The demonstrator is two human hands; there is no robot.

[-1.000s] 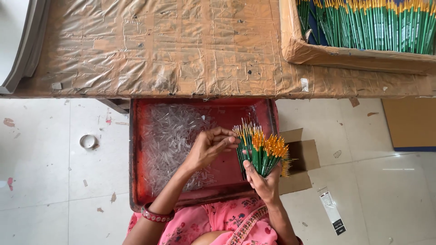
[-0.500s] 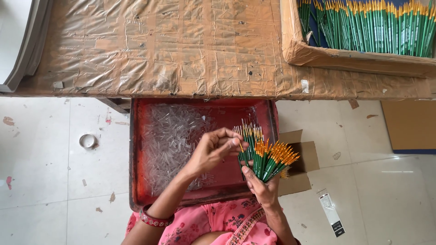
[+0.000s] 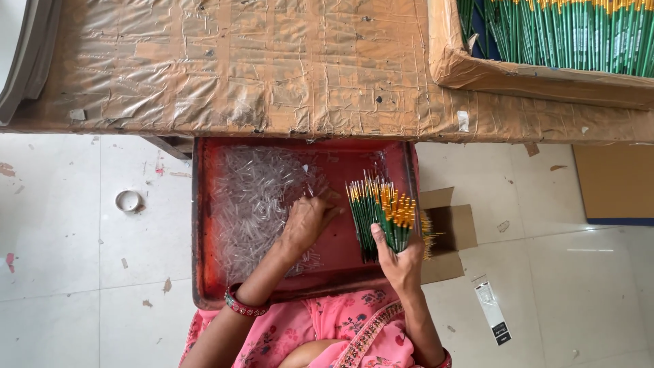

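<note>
A table (image 3: 272, 68) wrapped in crinkled brown tape fills the upper part of the frame. On its upper right corner sits a cardboard box (image 3: 470, 71) packed with green brushes (image 3: 565, 34). Grey sheets (image 3: 20, 61) overhang its upper left edge. Below, the white tiled floor (image 3: 68, 272) carries a red tray (image 3: 199, 225) at centre, a small carton (image 3: 449, 232) just right of it, a tape ring (image 3: 128, 201) at left and a flat packet (image 3: 492, 312) at lower right.

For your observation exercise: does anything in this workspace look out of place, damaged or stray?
Yes. A roll of tape and a flat packet lie loose on the floor, which has chipped, stained spots. The table's brown covering is wrinkled and patched.
</note>
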